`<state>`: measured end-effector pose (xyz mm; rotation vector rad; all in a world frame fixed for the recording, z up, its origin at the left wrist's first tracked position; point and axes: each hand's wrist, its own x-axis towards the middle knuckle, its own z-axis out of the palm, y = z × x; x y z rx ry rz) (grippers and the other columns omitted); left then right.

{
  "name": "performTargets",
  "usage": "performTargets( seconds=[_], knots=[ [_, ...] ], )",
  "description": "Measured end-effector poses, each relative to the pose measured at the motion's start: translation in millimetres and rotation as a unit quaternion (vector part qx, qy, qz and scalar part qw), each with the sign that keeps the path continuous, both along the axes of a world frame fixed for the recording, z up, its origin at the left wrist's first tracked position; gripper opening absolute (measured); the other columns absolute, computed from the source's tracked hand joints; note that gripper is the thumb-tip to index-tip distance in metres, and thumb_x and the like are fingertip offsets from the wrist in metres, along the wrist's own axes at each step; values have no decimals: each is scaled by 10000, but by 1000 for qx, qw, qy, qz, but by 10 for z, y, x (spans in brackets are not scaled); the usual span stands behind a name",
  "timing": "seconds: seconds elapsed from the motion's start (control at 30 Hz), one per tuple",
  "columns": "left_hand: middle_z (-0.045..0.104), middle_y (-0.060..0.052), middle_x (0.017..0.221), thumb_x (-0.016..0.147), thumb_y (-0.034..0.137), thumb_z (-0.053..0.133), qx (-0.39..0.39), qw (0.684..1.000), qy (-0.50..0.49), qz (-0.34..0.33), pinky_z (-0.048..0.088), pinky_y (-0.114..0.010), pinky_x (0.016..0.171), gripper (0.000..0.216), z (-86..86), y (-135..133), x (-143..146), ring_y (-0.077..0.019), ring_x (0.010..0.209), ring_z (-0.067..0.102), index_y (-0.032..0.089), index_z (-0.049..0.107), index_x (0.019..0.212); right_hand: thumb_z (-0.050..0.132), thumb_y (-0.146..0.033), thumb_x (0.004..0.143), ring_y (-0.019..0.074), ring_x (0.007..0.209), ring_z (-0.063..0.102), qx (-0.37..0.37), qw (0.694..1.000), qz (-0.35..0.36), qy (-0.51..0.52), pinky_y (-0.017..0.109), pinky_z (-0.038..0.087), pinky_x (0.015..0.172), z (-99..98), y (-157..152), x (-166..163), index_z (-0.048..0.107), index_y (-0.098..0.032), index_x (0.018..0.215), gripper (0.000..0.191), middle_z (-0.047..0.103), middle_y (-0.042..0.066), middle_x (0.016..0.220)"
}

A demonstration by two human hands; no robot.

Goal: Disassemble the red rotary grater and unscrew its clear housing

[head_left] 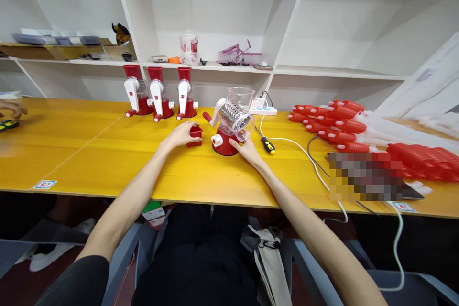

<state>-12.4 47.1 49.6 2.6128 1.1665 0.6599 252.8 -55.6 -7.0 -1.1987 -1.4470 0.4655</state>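
A long yellow surface point(107, 162) runs in front of white shelves. We see the grater point(232, 122) standing in the middle, close to the person. It has a clear cup on top, a shiny drum and a round red foot.

The left hand point(179, 136) lies just beside it. Its fingers curl over a small red piece point(195, 135) and grip it from above, so the piece sits ready right next to the grater.

The right hand point(248, 151) rests on the other side. Its fingers are stretched out and touch the red foot. They are not closed around it. We think this hand keeps the grater from sliding.

A screwdriver point(268, 145) lies near the right hand, easy to reach. Three more graters point(158, 93) stand in a neat row at the back, out of the way. A pile of red parts point(330, 119) waits far to the right. Another person's hand point(12, 107) shows at the far left edge.
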Motion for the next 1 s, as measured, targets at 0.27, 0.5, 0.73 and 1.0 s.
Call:
performTargets(
  seconds=[0.27, 0.5, 0.73, 1.0],
  knots=[
    [594, -120, 1363, 924, 526, 577, 131, 986, -95, 27, 399, -442, 1137, 542, -10, -83, 57, -292, 1299, 542, 184, 543, 1343, 572, -453, 927, 193, 1222, 550, -6, 998, -52, 35, 443, 511, 1058, 28, 81, -169, 536, -138, 1310, 497, 550, 111, 1312],
    [602, -106, 1271, 949, 407, 567, 144, 986, -82, -13, 447, -394, 1062, 372, -38, -270, 225, -262, 1197, 573, 196, 588, 1255, 568, -436, 934, 172, 1181, 575, -34, 998, 24, 56, 411, 530, 1032, 173, -6, 60, 557, -136, 1280, 458, 573, 105, 1279],
    [615, -209, 1296, 852, 428, 696, 126, 977, 108, 136, 303, -573, 1109, 532, -12, -234, 140, -404, 1269, 498, 124, 594, 1276, 568, -442, 932, 183, 1213, 556, -12, 994, -23, 106, 427, 514, 1055, 120, 85, -72, 553, -138, 1285, 466, 558, 108, 1302],
    [661, -151, 1255, 850, 271, 656, 118, 979, 82, 143, 391, -517, 1031, 386, 77, -178, -17, -364, 1209, 552, 195, 623, 1227, 568, -438, 934, 175, 1188, 570, -44, 987, 60, 139, 414, 526, 1037, 196, 11, 164, 558, -133, 1274, 458, 572, 105, 1277]
  ],
)
